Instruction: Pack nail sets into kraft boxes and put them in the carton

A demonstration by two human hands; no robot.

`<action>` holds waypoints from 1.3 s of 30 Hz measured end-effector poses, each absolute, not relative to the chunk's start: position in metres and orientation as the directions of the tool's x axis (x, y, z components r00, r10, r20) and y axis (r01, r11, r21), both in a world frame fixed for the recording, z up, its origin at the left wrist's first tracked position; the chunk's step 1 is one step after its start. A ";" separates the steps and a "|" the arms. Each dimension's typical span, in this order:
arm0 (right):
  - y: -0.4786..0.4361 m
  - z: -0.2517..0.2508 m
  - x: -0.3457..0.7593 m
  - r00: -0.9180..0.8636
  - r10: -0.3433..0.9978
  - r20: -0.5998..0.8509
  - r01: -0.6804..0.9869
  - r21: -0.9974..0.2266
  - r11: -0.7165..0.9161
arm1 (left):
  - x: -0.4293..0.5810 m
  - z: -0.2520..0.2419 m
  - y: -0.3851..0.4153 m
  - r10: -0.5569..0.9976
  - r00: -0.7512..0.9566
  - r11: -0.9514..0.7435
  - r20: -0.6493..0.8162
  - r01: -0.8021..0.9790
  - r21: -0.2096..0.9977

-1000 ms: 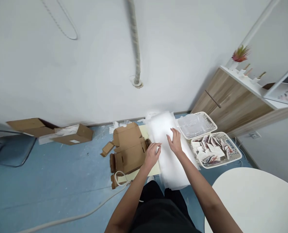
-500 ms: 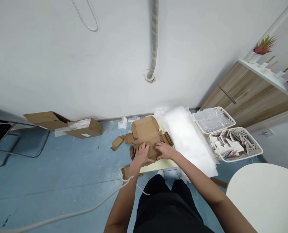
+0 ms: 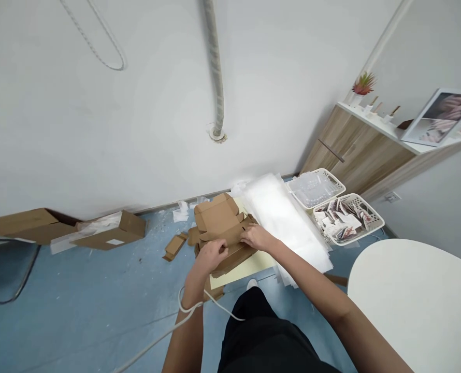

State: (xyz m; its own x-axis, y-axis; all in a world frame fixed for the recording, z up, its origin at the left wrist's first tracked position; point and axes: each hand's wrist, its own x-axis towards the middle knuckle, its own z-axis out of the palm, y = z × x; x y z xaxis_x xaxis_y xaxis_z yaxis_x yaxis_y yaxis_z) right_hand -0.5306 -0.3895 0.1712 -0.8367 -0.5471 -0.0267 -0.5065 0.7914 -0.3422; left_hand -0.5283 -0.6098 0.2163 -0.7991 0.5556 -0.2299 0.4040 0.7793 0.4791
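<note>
A brown cardboard mailer box (image 3: 218,213) with its lid standing open lies on a pale yellow board in front of me. My left hand (image 3: 211,255) is closed at the box's left side, fingers curled over the edge there. At the right side my right hand (image 3: 256,237) pinches the cardboard by a folded flap. The front wall of the box (image 3: 236,258) stands partly raised between the hands. A white cable (image 3: 187,311) crosses my left wrist.
White foam sheets (image 3: 279,223) are stacked right of the box. Beyond stand a basket of clear plastic trays (image 3: 315,189) and a basket of printed cards (image 3: 343,220). A white round table (image 3: 413,300) is at right. Small cardboard pieces (image 3: 175,246) and cartons (image 3: 112,230) lie left.
Both hands have moved from lying spread on the box to gripping its left and right sides. The front wall has come up. My view has turned to the right.
</note>
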 end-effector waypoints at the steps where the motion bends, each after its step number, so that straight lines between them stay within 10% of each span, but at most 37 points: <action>1: -0.387 0.180 -0.526 -0.833 -0.551 0.044 -0.533 -0.329 0.780 | -0.526 0.224 -0.609 0.537 -0.823 0.788 -0.185 0.412 0.457; 7: -0.341 0.233 -0.476 -0.793 -0.482 0.373 -0.579 -0.212 0.787 | -0.488 0.247 -0.558 0.546 -0.820 0.732 0.173 0.567 0.378; 16: -0.184 0.257 -0.268 -0.880 -0.079 0.469 -0.219 -0.251 0.943 | -0.364 0.229 -0.371 0.730 -0.592 0.354 0.342 0.755 0.552; 28: -0.112 0.097 0.055 -0.766 0.623 0.156 0.586 -0.229 0.777 | -0.144 0.099 -0.189 0.993 0.118 -0.101 -0.002 0.860 0.501; 39: -0.161 0.018 0.088 -0.553 0.829 -0.086 0.813 -0.274 0.514 | -0.135 0.007 -0.191 0.938 0.327 -0.255 -0.112 0.875 0.411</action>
State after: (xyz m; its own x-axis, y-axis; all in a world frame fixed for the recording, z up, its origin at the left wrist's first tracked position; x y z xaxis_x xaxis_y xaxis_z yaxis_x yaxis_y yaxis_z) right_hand 0.0881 -0.1610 0.0183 -0.5527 0.8289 -0.0856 0.8130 0.5139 -0.2737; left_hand -0.1352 -0.1910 0.0066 0.3267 0.9384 -0.1124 0.8750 -0.2554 0.4112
